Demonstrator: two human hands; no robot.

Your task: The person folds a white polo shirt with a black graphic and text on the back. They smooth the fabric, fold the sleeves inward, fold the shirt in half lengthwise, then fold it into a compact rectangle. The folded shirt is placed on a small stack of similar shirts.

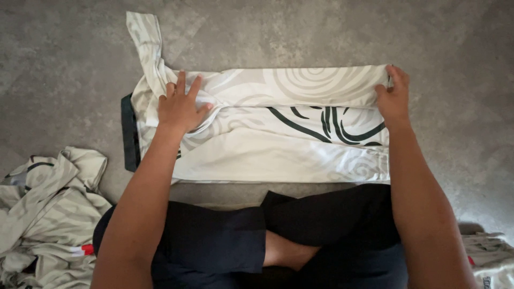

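A white shirt with pale swirl patterns, dark curved lines and a dark collar band lies flat on the grey floor in front of me, its far long edge folded over toward the middle. One sleeve sticks out at the top left. My left hand presses flat on the folded part near the collar end, fingers spread. My right hand pinches the folded edge at the shirt's right end.
A crumpled heap of similar pale garments lies at the left, by my knee. Another pale garment shows at the lower right corner. My crossed legs in dark shorts fill the bottom middle. The grey floor surrounds everything.
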